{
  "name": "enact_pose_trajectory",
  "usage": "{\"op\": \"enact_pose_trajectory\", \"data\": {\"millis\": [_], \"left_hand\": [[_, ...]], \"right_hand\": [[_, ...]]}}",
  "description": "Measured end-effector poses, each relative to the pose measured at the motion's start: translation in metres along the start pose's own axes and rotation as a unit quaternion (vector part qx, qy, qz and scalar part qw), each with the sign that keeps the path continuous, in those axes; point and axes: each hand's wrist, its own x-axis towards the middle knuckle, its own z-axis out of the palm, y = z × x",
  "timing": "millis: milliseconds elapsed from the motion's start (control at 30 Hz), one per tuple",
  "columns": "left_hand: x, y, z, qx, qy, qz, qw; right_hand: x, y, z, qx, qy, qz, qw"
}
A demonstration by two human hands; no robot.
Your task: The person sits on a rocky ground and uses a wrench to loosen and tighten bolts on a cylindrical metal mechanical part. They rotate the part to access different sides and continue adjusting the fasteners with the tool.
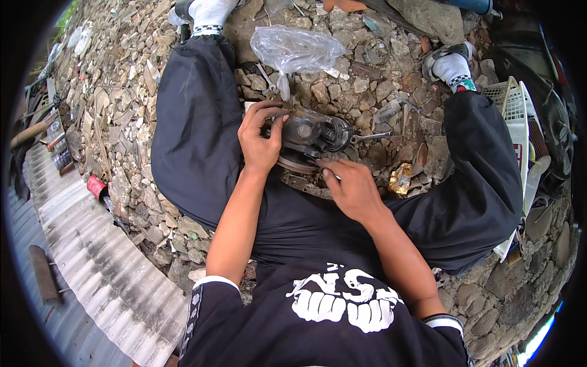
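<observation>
A dark, greasy metal machine part (304, 131) sits between my legs, with a round disc-like rim (297, 165) along its near side. My left hand (262, 137) is curled at its left end, fingers bent over the edge and thumb against it. At the near right of the part is my right hand (353, 186), its index finger reaching to the rim. The right thumb and fingers pinch something slim, of which only a small pale bit shows. Just right of the part lies a metal wrench (373, 136).
Loose stones (122, 122) cover the ground. Beyond the part lies a clear plastic bag (296, 50). A crumpled gold wrapper (400, 178) is near my right knee, and a white plastic crate (516, 122) stands outside that leg. Corrugated sheeting (92, 257) runs along the left.
</observation>
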Motion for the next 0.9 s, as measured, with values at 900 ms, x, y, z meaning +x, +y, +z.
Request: {"op": "enact_pose_trajectory", "data": {"millis": [900], "left_hand": [[0.007,-0.006,0.003,-0.019,0.025,-0.007,0.999]], "right_hand": [[-0.007,0.036,0.018,0.208,0.081,0.256,0.941]]}}
